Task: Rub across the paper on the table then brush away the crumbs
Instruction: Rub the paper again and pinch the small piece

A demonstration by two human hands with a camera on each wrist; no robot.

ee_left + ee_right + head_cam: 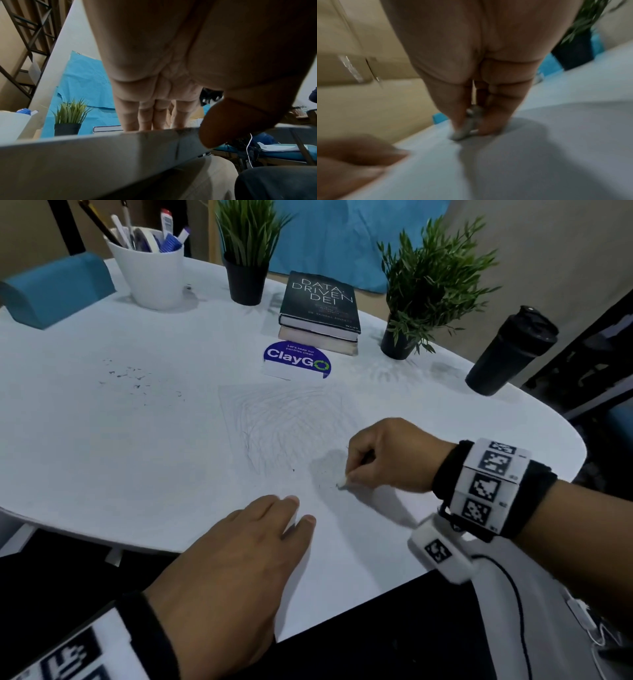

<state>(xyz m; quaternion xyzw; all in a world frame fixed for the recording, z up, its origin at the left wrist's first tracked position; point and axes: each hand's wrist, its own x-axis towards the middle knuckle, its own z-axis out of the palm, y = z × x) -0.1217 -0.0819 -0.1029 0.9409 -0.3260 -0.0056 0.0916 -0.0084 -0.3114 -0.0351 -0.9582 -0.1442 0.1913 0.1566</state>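
Rubbing part way done. Right hand (387, 457) pinching eraser (341, 483), tip down on paper (291, 426) lying on table (102, 440). Left hand (239, 549) flat on paper, fingers straight. Faint scribbles left. Crumbs (128, 374) not yet brushed off.

Looks like an office meeting room or break area to me. There's a big white rounded table (137, 440) with a white cup full of pens and markers (150, 273), two business-type books stacked up (320, 313), two small fake potted plants (246, 251), teal chairs (51, 289), and a "ClayGo" card (296, 361) saying to keep the pantries clean.
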